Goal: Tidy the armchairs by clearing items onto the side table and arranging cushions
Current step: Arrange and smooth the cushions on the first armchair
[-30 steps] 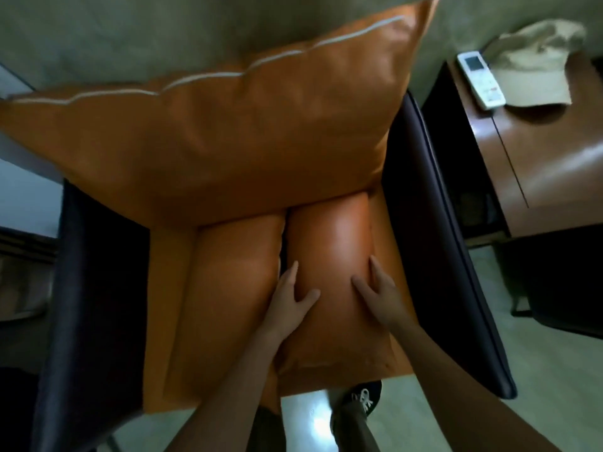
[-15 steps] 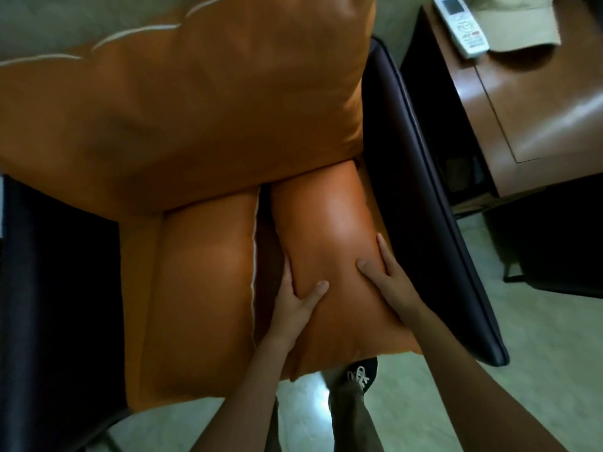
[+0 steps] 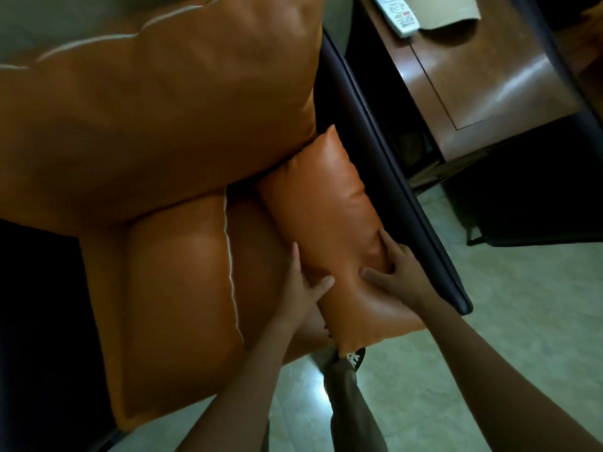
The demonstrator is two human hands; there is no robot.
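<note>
A small orange leather cushion (image 3: 332, 210) lies tilted on the right side of the armchair seat, its far corner tucked under the big orange back cushion (image 3: 156, 119). My left hand (image 3: 298, 288) grips its left edge, thumb on top. My right hand (image 3: 396, 272) grips its right side, fingers dented into the leather. A second orange cushion (image 3: 176, 288) with white piping lies flat on the seat's left side.
The armchair has dark armrests, the right one (image 3: 391, 177) close beside the held cushion. A brown wooden side table (image 3: 489, 76) stands at the right with a white remote (image 3: 396, 14) and a beige cap (image 3: 450, 11). My shoe (image 3: 354, 357) is on the pale floor.
Both hands have closed round the small cushion and raised and turned it towards the right armrest. The view has moved closer and to the left.
</note>
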